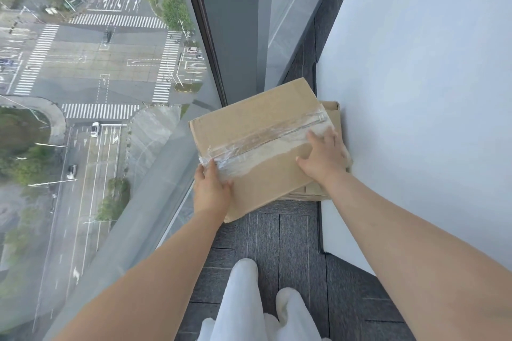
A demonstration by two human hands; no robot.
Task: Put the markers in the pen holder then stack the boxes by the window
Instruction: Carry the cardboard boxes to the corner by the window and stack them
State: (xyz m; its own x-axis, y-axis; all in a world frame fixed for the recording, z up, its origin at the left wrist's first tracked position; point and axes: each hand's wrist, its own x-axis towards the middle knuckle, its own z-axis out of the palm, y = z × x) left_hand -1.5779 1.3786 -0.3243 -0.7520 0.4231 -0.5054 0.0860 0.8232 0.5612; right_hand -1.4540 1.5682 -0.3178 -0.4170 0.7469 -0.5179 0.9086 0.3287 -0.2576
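Observation:
A brown cardboard box (263, 119) sealed with clear tape lies turned at an angle on top of a second cardboard box (332, 111), of which only edges show at the right and the near side. My left hand (212, 188) grips the top box's near-left corner, thumb on the tape. On the lid's right side my right hand (322, 155) rests flat with its fingers spread. The stack stands on the floor in the corner between the window and a white wall. No markers or pen holder are in view.
A floor-to-ceiling window (110, 91) runs along the left, its dark frame (210, 50) meeting the corner. A white wall (429, 91) closes the right side. Dark grey carpet tiles (279, 235) cover the narrow floor strip. My white-trousered legs (243, 299) stand below.

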